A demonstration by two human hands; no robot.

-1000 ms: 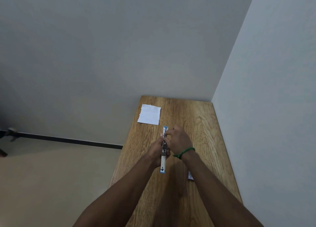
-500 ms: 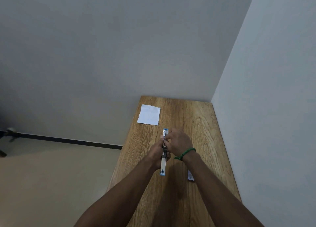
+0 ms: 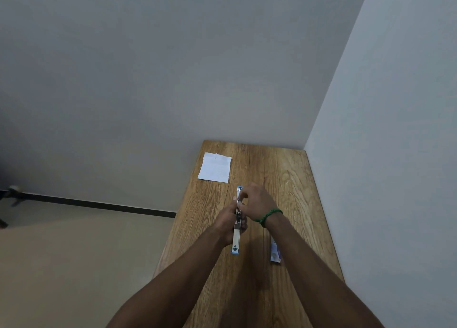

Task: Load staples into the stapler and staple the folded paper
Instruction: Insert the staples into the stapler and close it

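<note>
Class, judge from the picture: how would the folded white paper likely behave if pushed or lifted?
The folded paper lies flat on the wooden table, so it would probably slide rather than roll. It looks thin, so likely light and floppy when lifted. Its ragged left edge hints it tears easily.

No word, brand or number can be read anywhere. The stapler (image 3: 236,231) has a small dark mark on its blue near end, roughly arrow-shaped, too small to make out. The small packet (image 3: 275,253) lying on the table (image 3: 284,179) shows purple and white print, blurred beyond reading. The folded paper (image 3: 215,168) bears only a few faint specks near its far edge, none legible as writing
</note>
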